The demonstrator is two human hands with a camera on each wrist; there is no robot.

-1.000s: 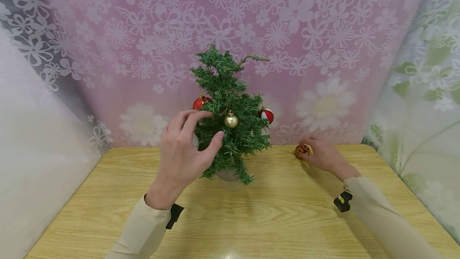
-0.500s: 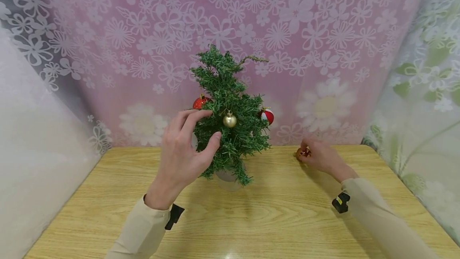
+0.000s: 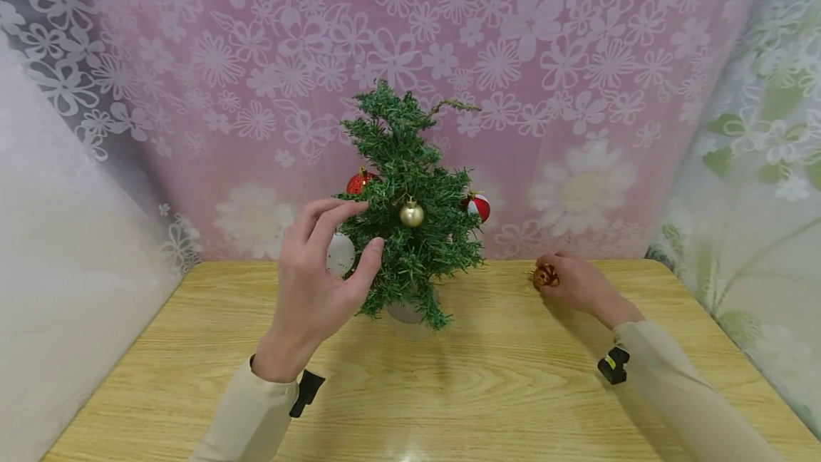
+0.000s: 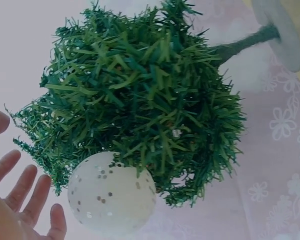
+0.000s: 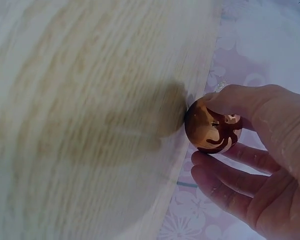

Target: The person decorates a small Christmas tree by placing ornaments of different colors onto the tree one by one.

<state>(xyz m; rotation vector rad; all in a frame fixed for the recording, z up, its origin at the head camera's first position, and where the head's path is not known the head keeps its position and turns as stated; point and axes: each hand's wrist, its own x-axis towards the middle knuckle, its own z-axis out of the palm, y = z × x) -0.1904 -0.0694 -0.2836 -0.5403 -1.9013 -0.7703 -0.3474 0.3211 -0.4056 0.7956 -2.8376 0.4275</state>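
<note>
My right hand (image 3: 580, 285) pinches a shiny copper-coloured bauble (image 5: 210, 127) between thumb and fingers at the back right of the table. In the right wrist view the bauble looks to be at the tabletop, close to the back edge. A small green artificial Christmas tree (image 3: 410, 162) stands mid-table. My left hand (image 3: 321, 276) is at the tree's left side, thumb and fingers spread and holding nothing. Next to it hangs a white bauble with dark speckles (image 4: 110, 195); in the left wrist view the fingers are apart from it.
On the tree hang a small gold bauble (image 3: 412, 214) at the front, a red one (image 3: 360, 181) at left and a red-and-white one (image 3: 478, 207) at right. The wooden table (image 3: 500, 391) ends at a pink floral curtain (image 3: 500, 41). Pale sheets flank both sides.
My left hand has drawn slightly left, uncovering more of the white bauble. My right fingers have turned the copper-coloured bauble a little and settled around it. The tree barely moves.
</note>
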